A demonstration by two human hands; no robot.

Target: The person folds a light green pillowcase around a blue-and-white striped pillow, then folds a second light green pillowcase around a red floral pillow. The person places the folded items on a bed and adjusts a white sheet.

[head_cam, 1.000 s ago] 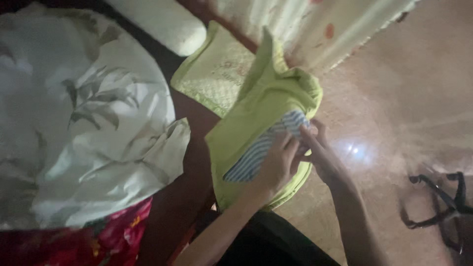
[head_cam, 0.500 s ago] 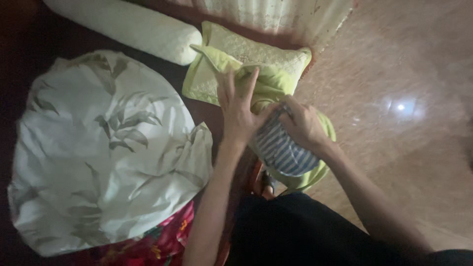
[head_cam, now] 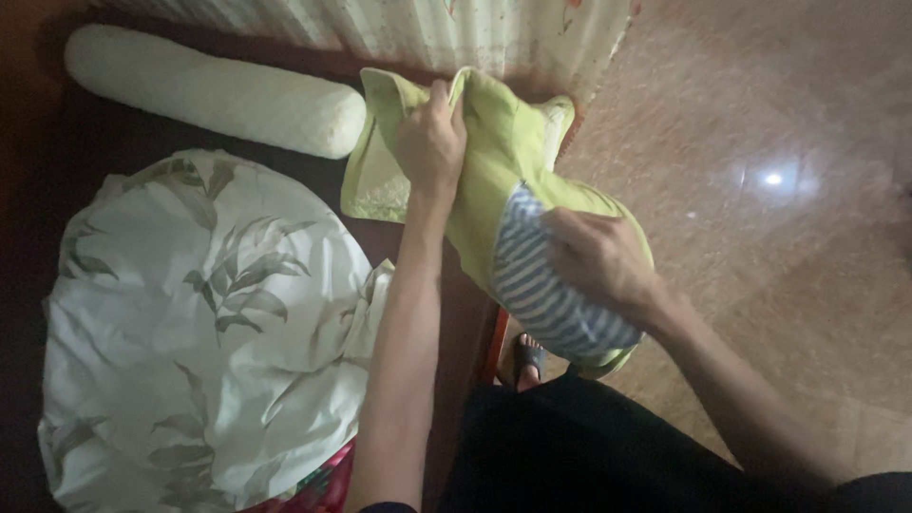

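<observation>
- The lime-green cloth pillowcase (head_cam: 513, 152) is held up over the edge of the dark bed (head_cam: 408, 237), just in front of the pale patterned curtain (head_cam: 494, 28).
- The left hand (head_cam: 430, 142) is closed on the pillowcase's upper hem, pinching the fabric into a fold.
- The right hand (head_cam: 598, 256) presses on the blue-and-white striped pillow (head_cam: 541, 285) where it goes into the pillowcase; the fingers curl over it, but I cannot tell whether they clasp it or only push.
- Judging from this, the work is partway: the pillow's upper part sits inside the pillowcase, while its lower striped part is bare.
- Left to do, it seems: cover the rest and straighten the cloth.
- Beside the pillowcase, toward the person's left, lie a long cream bolster (head_cam: 209, 90) and a white leaf-printed blanket (head_cam: 209, 313).
</observation>
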